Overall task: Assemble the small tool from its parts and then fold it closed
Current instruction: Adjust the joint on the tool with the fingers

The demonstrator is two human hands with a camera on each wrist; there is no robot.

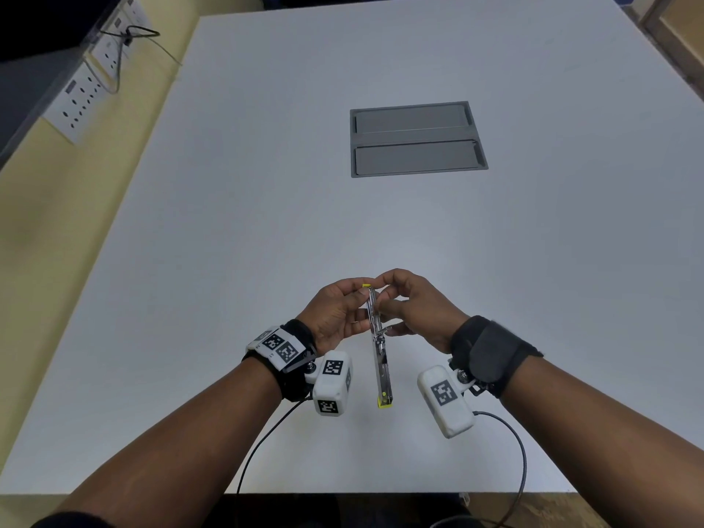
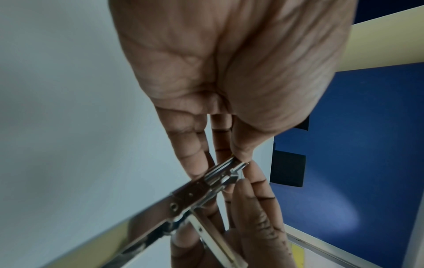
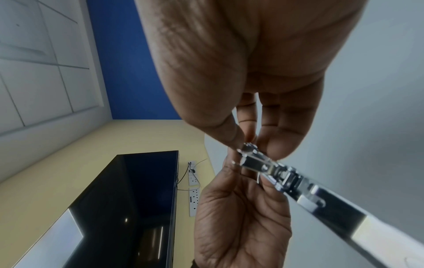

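- The light is soft and even, with pale shadows on the white table (image 1: pixel 381 230).
- The table's straight edges bend near the corners.
- Both wrist pictures are blurry up close.
- The shiny metal tool (image 2: pixel 195 192) glints.

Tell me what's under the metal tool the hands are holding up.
Under the metal tool lies bare white table; nothing else sits there. The left hand and right hand pinch its far end, and their fingers cover that end's underside.

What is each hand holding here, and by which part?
Both the left hand and right hand pinch the metal tool at its far end; its near end hangs free.
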